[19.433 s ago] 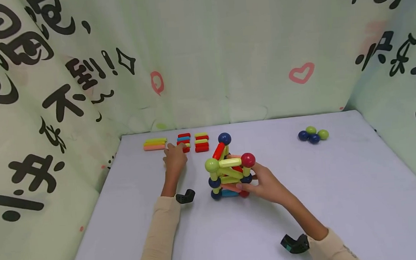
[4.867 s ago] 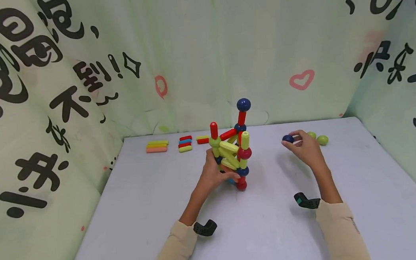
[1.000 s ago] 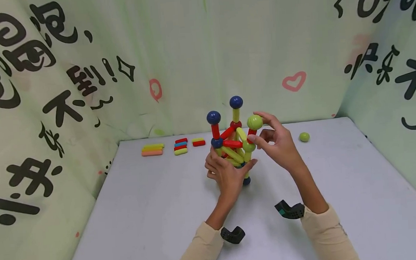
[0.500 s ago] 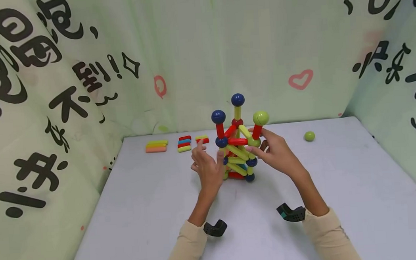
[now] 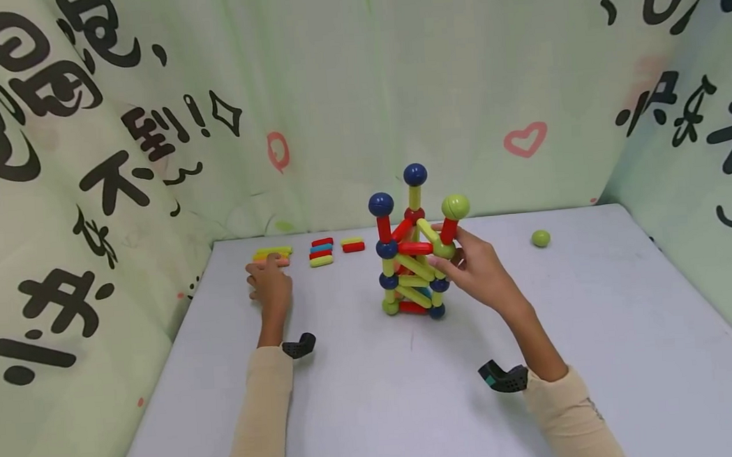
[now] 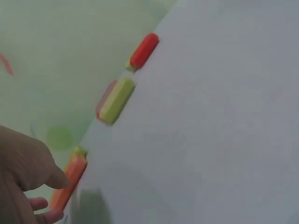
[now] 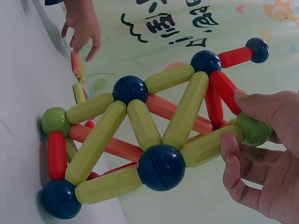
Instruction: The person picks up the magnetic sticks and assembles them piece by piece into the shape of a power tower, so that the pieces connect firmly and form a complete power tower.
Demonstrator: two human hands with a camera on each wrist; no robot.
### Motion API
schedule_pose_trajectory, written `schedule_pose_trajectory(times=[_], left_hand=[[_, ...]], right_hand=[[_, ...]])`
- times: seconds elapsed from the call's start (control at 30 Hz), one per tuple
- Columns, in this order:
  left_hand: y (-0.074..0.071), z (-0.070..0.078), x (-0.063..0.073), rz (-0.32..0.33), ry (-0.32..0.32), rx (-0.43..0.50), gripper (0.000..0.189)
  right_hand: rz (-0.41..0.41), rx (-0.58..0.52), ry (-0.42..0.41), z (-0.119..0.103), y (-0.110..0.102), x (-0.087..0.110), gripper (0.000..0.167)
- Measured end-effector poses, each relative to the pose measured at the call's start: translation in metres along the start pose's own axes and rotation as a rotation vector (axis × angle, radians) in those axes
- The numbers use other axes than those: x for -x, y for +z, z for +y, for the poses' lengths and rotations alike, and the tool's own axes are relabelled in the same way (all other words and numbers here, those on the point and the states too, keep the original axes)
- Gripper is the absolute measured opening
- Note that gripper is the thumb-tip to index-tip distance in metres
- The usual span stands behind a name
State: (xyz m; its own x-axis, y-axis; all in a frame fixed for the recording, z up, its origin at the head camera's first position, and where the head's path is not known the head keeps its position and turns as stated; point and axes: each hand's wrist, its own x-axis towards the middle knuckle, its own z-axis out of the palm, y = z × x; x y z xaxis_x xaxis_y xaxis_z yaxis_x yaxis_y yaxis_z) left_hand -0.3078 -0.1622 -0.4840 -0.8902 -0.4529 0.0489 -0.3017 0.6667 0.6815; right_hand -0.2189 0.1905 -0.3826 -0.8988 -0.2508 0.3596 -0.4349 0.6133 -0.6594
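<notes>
A tower of building sticks and balls [image 5: 411,268] stands mid-table, with red, yellow-green and salmon sticks joined by blue, green and red balls. My right hand [image 5: 478,267] holds its upper right corner; in the right wrist view, thumb and fingers pinch the green ball [image 7: 252,129] there. Above that corner a red stick [image 5: 449,231] carries another green ball [image 5: 455,207]. At the far left my left hand [image 5: 272,290] reaches over a row of long sticks [image 5: 265,251], fingers loosely spread. In the left wrist view its thumb overlaps a salmon stick [image 6: 74,176].
Short red, blue and yellow-green sticks lie in one small stack [image 5: 321,253], with a smaller red and yellow pair [image 5: 353,246] beside it. A single green ball [image 5: 541,238] sits at the back right. A printed curtain [image 5: 358,103] hangs behind the table [image 5: 377,409].
My left hand has let go of the tower and moved left to the long sticks. My right hand has lowered from the top green ball and red stick to the corner ball beneath.
</notes>
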Motion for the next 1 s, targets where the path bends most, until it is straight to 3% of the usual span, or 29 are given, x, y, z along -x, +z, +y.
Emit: schedule_pose_trajectory(times=[0.17,0.3,0.47,0.6,0.67,0.77,0.83,0.9,1.0], left_hand=[[-0.008,-0.019,-0.016,-0.018,-0.005,-0.075,0.043],[-0.012,-0.024,-0.021,0.016,0.063,-0.137,0.035],[-0.015,-0.020,-0.023,0.070,0.166,-0.260,0.017],[-0.017,-0.005,-0.018,0.083,0.167,-0.256,0.016],[-0.018,0.009,-0.013,0.095,0.158,-0.162,0.014],[-0.021,0.038,0.000,0.060,0.204,0.106,0.024],[-0.025,0.059,0.012,-0.047,0.254,0.338,0.029],[-0.029,0.082,0.025,-0.216,0.282,0.578,0.037],[-0.033,0.112,0.042,-0.452,0.260,0.835,0.040]], right_hand=[[0.011,-0.019,-0.001,-0.001,0.002,0.001,0.056],[0.027,-0.025,-0.004,0.000,0.004,0.001,0.056],[0.049,-0.033,-0.004,-0.001,0.003,0.000,0.055],[0.046,-0.044,0.005,-0.002,0.001,-0.001,0.055],[0.044,-0.050,0.009,-0.002,0.002,-0.002,0.055],[0.039,-0.063,0.018,0.000,0.002,-0.002,0.055],[0.036,-0.068,0.026,0.002,0.002,-0.002,0.055],[0.033,-0.074,0.034,0.003,0.003,-0.002,0.055],[0.031,-0.077,0.041,0.005,0.003,-0.001,0.055]])
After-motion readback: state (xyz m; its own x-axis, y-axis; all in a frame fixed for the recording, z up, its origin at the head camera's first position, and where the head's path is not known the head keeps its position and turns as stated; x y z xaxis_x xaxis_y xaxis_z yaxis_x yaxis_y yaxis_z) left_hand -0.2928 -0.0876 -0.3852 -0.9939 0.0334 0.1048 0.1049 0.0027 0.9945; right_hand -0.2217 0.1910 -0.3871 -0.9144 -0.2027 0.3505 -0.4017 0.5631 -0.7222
